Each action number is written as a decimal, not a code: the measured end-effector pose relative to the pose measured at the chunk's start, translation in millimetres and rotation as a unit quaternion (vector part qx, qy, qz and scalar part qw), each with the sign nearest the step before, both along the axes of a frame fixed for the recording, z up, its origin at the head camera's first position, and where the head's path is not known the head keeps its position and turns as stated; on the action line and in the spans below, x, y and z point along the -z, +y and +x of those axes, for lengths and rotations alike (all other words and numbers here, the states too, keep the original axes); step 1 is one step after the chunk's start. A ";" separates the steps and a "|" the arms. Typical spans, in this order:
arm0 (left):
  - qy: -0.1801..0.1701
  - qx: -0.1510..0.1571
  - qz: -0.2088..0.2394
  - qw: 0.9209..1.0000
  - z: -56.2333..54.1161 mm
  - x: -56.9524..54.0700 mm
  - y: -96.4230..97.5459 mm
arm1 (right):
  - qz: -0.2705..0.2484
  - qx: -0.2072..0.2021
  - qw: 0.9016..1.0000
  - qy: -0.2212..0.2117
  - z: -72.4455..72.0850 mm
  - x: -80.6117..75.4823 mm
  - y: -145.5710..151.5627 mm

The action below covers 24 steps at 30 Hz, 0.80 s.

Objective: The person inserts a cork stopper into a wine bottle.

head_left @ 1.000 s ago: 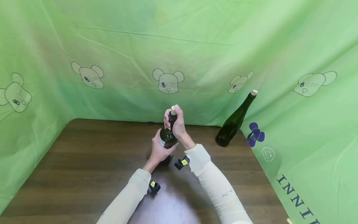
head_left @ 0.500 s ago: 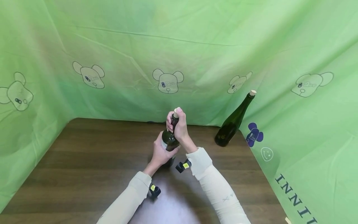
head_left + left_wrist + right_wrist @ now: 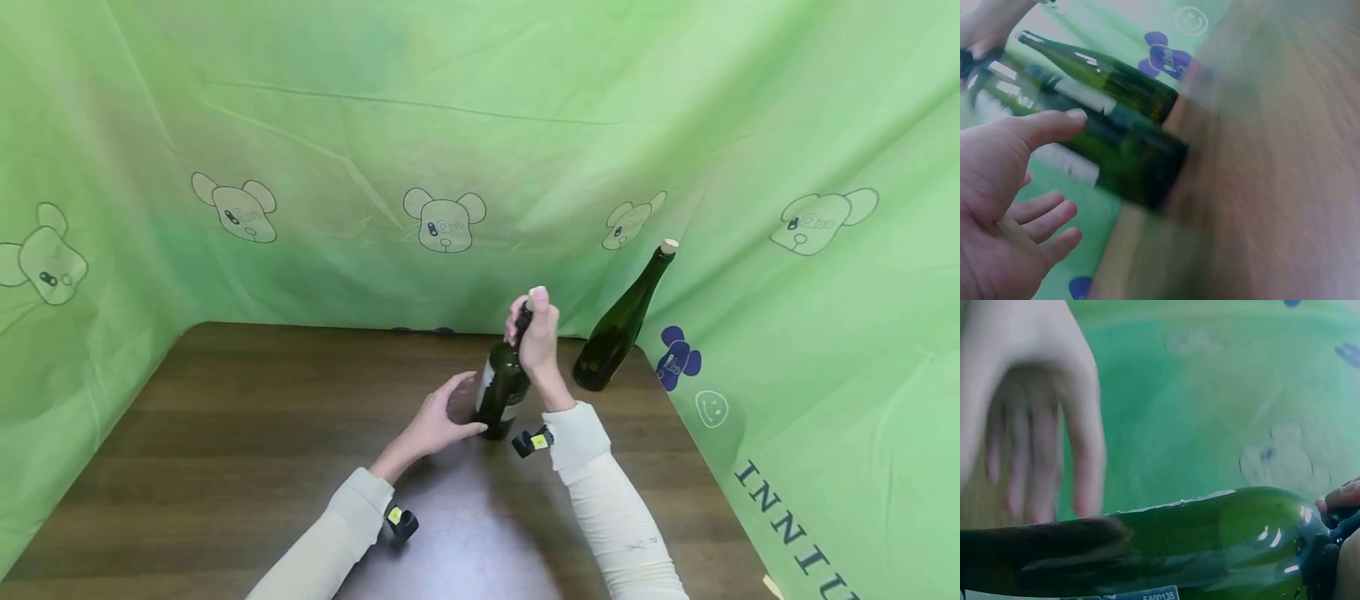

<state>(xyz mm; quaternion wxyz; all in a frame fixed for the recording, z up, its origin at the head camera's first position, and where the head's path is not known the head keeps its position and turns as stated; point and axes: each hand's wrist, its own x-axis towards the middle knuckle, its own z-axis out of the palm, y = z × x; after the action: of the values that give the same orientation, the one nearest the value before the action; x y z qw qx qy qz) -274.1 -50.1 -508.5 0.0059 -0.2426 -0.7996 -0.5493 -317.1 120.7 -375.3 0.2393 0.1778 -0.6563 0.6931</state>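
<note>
Now the left hand (image 3: 438,421) lets go and opens beside the upright dark green glass bottle (image 3: 501,392); the right hand (image 3: 536,337) grips its neck.

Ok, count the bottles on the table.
2. One bottle stands mid-table, its neck gripped by the right hand; the other bottle stands at the far right corner. None appears hidden.

Dark green labelled wine bottle (image 3: 501,390), upright on table, neck gripped.

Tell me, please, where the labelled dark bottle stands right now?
In the head view the labelled bottle stands on the table right of centre, its neck held by the right hand, between the open left hand and the corked bottle.
</note>
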 end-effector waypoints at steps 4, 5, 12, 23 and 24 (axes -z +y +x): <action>0.011 0.010 -0.020 1.000 1.6 2.9 -18.4 | -0.007 0.072 0.997 0.012 -18.6 0.1 31.0; 0.012 0.006 -0.030 0.999 1.7 3.1 -24.2 | -0.011 0.087 0.996 0.016 -24.3 0.6 38.2; 0.036 -0.034 -0.166 0.985 0.2 0.5 -69.9 | -0.026 0.152 0.988 0.014 -56.0 0.3 75.8; 0.036 -0.081 -0.241 0.966 1.8 7.3 -117.7 | -0.019 0.201 0.977 0.070 -101.3 8.4 110.5; 0.032 -0.086 -0.241 0.966 1.4 7.6 -119.7 | -0.018 0.209 0.975 0.073 -102.7 8.6 111.9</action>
<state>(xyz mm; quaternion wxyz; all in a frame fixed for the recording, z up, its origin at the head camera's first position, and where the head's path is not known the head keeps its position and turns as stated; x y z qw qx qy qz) -272.6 -169.8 -516.1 0.0201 -0.1852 -0.9254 -0.3301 -419.9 232.7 -384.0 0.4293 0.0831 -0.6471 0.6245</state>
